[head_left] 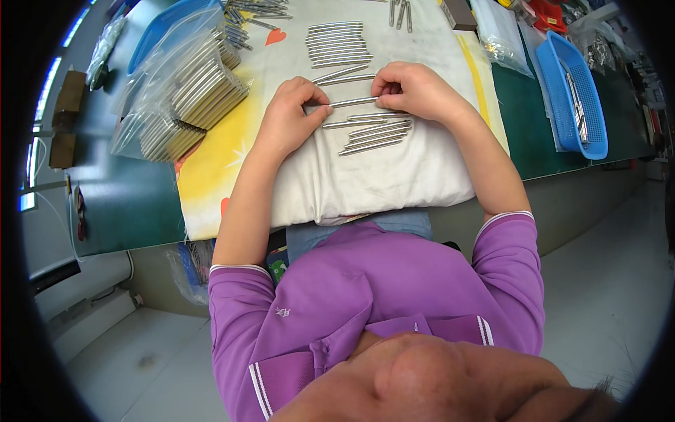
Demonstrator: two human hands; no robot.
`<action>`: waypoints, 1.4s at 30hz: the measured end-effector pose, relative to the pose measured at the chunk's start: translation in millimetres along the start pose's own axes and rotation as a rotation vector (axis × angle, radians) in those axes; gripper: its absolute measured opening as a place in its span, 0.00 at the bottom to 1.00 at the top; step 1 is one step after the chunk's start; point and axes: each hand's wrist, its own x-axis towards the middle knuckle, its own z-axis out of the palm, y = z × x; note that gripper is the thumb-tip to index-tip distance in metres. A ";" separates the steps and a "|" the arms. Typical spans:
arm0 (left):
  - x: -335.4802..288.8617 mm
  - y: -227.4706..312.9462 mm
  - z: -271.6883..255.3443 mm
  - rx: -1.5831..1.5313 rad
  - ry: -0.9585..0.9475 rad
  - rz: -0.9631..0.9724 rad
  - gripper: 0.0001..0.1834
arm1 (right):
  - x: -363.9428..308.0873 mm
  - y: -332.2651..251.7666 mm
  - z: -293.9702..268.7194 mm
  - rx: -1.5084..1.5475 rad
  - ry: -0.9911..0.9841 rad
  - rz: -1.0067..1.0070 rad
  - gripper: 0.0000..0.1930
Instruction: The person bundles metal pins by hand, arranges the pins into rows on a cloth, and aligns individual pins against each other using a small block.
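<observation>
1. Nearest: person's purple shirt (422, 274), w/ bare forearms reaching fwd over a white cloth (429, 176) on a green table (140, 218).
2. Next: small group of metal rods (376, 145) lying approx. side by side on cloth.
3. Just beyond: L hand (290, 112), thumb & forefinger pinching L end of one metal rod (354, 102), which lies crosswise btwn hands, above cloth.
4. R hand (416, 90): fingers curled, tips at same rod's R end; can't tell how firmly pressed.
5. Off to L: clear bag (130, 133) w/ stacked rods (207, 95). Off to R: blue basket (600, 149) w/ a few thin pcs inside.
6. Farther: neat row of rods (339, 43).
7. Farthest: loose rods (242, 15) top L, three rods (401, 14) top ctr, brown block (458, 14) nr them.
</observation>
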 end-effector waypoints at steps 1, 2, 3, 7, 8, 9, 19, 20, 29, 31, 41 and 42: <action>0.2 -1.0 0.5 0.000 0.000 0.000 0.06 | 0.1 0.9 0.5 0.000 0.000 0.000 0.07; 0.5 -2.9 1.4 -0.019 0.006 -0.009 0.06 | 0.3 2.2 1.1 -0.001 0.018 -0.002 0.07; 0.8 -4.1 1.9 -0.037 0.013 -0.018 0.06 | 0.8 3.4 1.7 -0.001 0.036 -0.003 0.07; 2.0 -4.1 1.6 -0.020 0.016 -0.026 0.06 | 2.9 5.8 2.5 -0.040 0.057 -0.019 0.07; 2.2 -5.9 2.1 -0.019 0.022 -0.022 0.05 | 3.2 5.9 2.5 -0.046 0.066 -0.025 0.07; 2.3 -7.4 2.7 -0.017 0.029 -0.019 0.05 | 3.5 6.1 2.8 -0.053 0.075 -0.031 0.07; 4.7 -8.4 4.7 0.009 0.059 -0.025 0.04 | 5.9 8.7 6.0 -0.068 0.125 -0.037 0.07; 5.0 -8.6 5.0 0.012 0.068 -0.020 0.04 | 6.2 9.0 6.1 -0.074 0.131 -0.034 0.07; 7.3 -12.8 6.3 0.022 0.102 -0.012 0.04 | 8.5 9.7 10.0 -0.103 0.188 -0.030 0.06; 8.0 -12.9 6.6 0.017 0.107 -0.022 0.04 | 9.0 10.1 11.1 -0.105 0.202 -0.024 0.06; 9.5 -16.1 7.9 0.050 0.139 -0.011 0.04 | 11.4 13.5 14.9 -0.141 0.268 -0.034 0.07; 9.6 -16.1 8.0 0.044 0.143 -0.009 0.04 | 11.5 13.9 15.0 -0.139 0.271 -0.042 0.07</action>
